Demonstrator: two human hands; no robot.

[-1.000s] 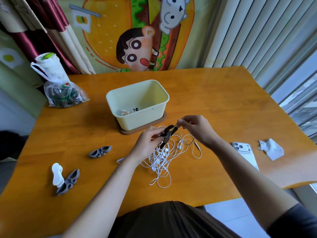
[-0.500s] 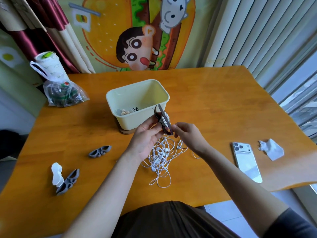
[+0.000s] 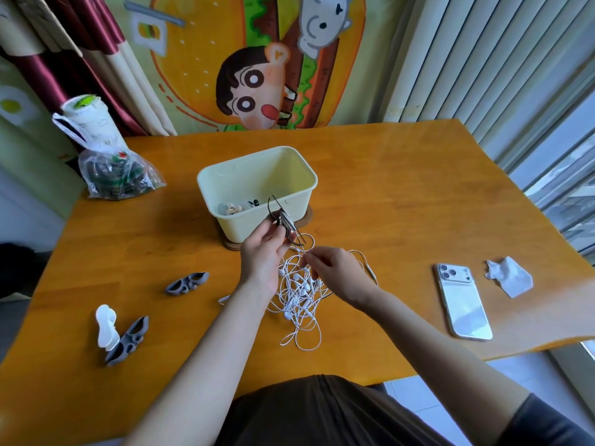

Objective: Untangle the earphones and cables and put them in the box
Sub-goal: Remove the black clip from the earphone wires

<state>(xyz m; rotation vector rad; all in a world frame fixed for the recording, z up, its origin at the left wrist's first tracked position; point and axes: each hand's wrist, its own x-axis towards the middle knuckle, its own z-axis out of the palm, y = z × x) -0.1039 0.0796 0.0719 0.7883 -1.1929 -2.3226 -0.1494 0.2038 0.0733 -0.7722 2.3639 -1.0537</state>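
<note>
While the left hand (image 3: 261,252) grips a dark winder (image 3: 286,224) in front of the box (image 3: 257,222), the right hand (image 3: 338,272) pinches the tangled earphones (image 3: 299,297), with phone (image 3: 463,305) and tissue (image 3: 509,281) off to the right.

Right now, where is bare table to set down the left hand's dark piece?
Widest bare stretch: right of the box, beyond the phone and tissue. Another lies between the bag and the grey clip. Crowded before the box, around the earphone tangle.

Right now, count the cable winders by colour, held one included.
Grey winders: 2
White winder: 1
Dark winder, held in the left hand: 1
Total: 4
</note>
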